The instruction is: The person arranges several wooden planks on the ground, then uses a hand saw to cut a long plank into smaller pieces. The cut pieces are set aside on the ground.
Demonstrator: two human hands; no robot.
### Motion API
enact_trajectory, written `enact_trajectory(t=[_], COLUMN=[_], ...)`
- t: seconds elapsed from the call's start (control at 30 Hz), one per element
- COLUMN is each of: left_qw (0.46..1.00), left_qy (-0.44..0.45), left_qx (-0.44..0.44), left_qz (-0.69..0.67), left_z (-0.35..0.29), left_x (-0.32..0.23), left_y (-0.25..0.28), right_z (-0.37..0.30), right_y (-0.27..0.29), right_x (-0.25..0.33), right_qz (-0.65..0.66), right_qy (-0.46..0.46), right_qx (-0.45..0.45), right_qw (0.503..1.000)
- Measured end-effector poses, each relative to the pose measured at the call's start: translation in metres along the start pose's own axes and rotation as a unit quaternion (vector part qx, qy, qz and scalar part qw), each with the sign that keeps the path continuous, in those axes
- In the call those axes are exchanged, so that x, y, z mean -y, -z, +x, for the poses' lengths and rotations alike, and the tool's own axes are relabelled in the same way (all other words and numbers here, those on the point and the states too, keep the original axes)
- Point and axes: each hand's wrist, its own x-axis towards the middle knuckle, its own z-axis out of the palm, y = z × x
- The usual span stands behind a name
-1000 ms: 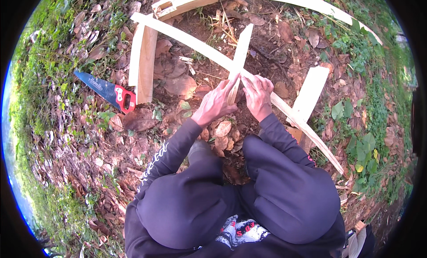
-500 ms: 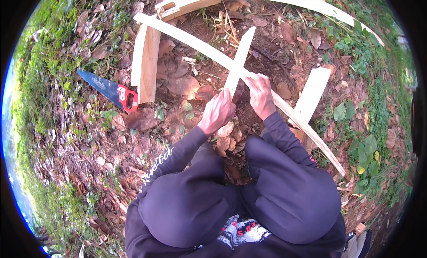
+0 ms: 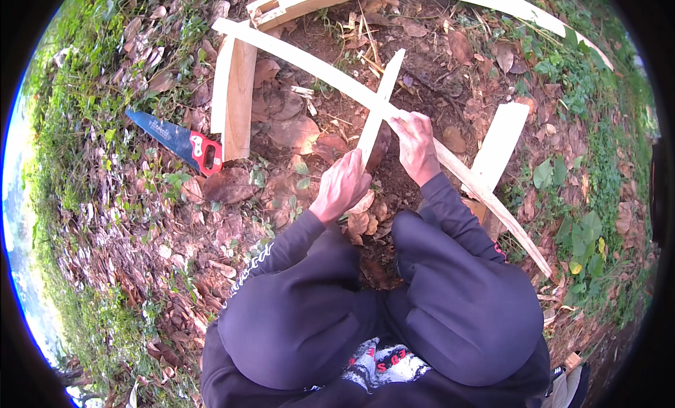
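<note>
My left hand (image 3: pixel 342 186) is closed around the near end of a short pale wooden strip (image 3: pixel 373 132), which points away from me. The strip crosses a long, narrow wooden strip (image 3: pixel 316 68) just beyond my hands. My right hand (image 3: pixel 418 146) pinches the wood beside the crossing, its fingers on the long strip. The far left end of the long strip rests over a thick upright-looking wooden block (image 3: pixel 240 99). Its other end slopes down to my right, passing over a pale board (image 3: pixel 500 142). My right fingers partly hide the crossing.
A handsaw (image 3: pixel 176 141) with a red handle lies on leaf litter to the left, touching the block's near end. Long timber (image 3: pixel 302 13) curves across the far side. Wood chips (image 3: pixel 304 93), dry leaves and green plants (image 3: pixel 580 243) cover parts of the ground.
My left hand and the short strip have shifted slightly toward me. My right hand keeps nearly the same place at the crossing. The saw and block lie as before.
</note>
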Motion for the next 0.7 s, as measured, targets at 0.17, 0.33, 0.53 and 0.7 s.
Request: enact_trajectory(t=[0.17,0.33,0.53,0.7], left_qw=[0.996,0.99,0.994,0.991], left_qy=[0.078,0.118,0.069,0.048], left_qx=[0.031,0.077,0.034,-0.022], left_qz=[-0.004,-0.013,-0.08,-0.12], left_z=[-0.003,0.001,-0.014,-0.023], left_x=[-0.001,-0.002,0.019,0.026], left_y=[0.0,0.0,-0.011,-0.014], right_z=[-0.003,-0.004,-0.002,-0.001], right_y=[0.003,0.006,0.0,-0.004], right_x=[0.002,0.002,0.003,0.015], right_qz=[0.0,0.019,0.026,0.009], right_qy=[-0.005,-0.01,-0.006,0.004], right_qx=[0.005,-0.003,-0.009,-0.013], right_qw=[1.0,1.0,1.0,1.0])
